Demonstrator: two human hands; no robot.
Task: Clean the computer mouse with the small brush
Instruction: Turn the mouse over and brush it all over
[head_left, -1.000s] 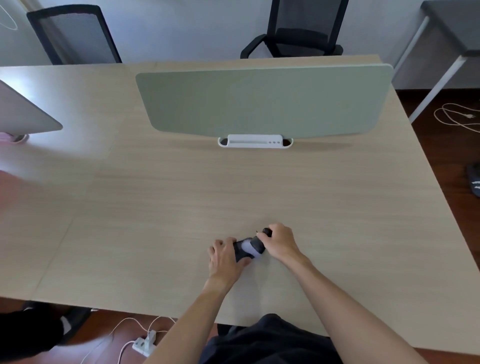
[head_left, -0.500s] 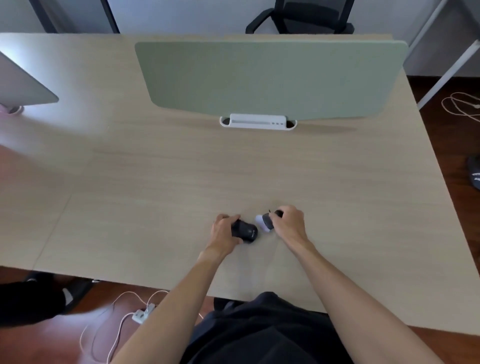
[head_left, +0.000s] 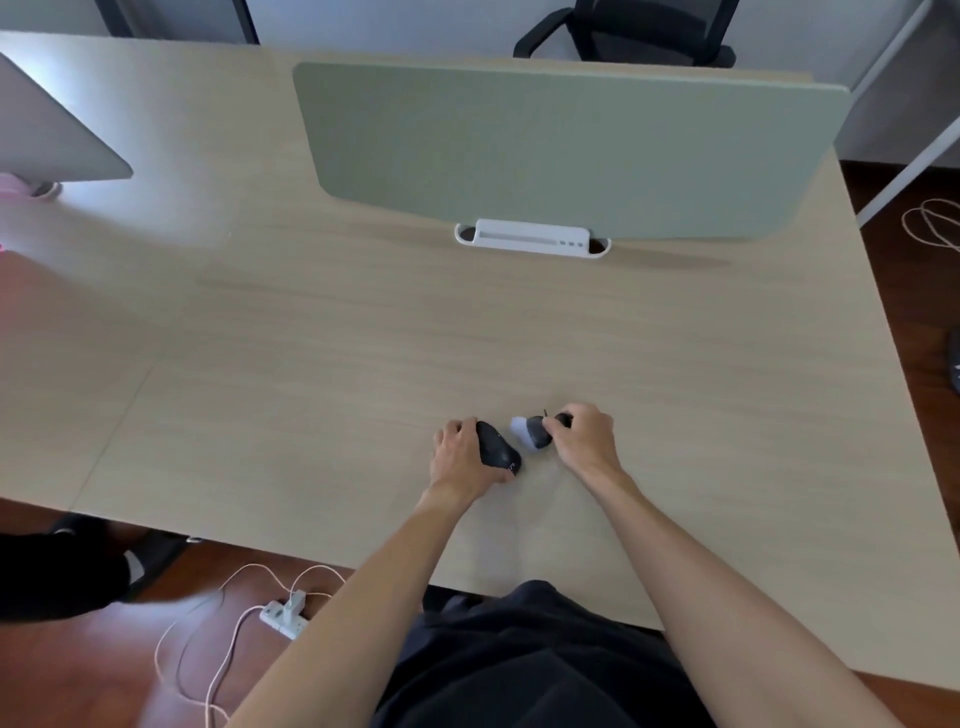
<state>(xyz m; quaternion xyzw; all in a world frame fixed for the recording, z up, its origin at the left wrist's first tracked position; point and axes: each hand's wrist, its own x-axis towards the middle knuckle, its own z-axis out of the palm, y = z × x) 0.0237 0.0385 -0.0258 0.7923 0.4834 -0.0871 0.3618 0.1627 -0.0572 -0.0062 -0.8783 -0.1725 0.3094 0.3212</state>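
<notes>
Near bench (head_left: 363, 338) edge at 6 o'clock: black mouse (head_left: 497, 444) lying flat, long axis tilted toward 11 o'clock. Left hand (head_left: 460, 457) curled round mouse from 9 o'clock side, fingers over far end, thumb along near flank, gripping it against bench. Just beside mouse at 2 o'clock, apart by a thin gap: brush (head_left: 531, 430), dark body with pale tuft pointing toward 9 o'clock. Right hand (head_left: 584, 439) closed on brush's dark end, fingertips pinching it, knuckles up. Tuft near mouse's far end but not touching. At 12 o'clock, well apart: green panel (head_left: 566, 150) standing in white base (head_left: 532, 240). At 10 o'clock, grey panel (head_left: 47, 140) at bench corner. Below bench edge at 7 o'clock: white power strip (head_left: 283, 616) with pale cable (head_left: 228, 639) on wood floor. Black chair (head_left: 628, 36) past far edge at 12 o'clock.
</notes>
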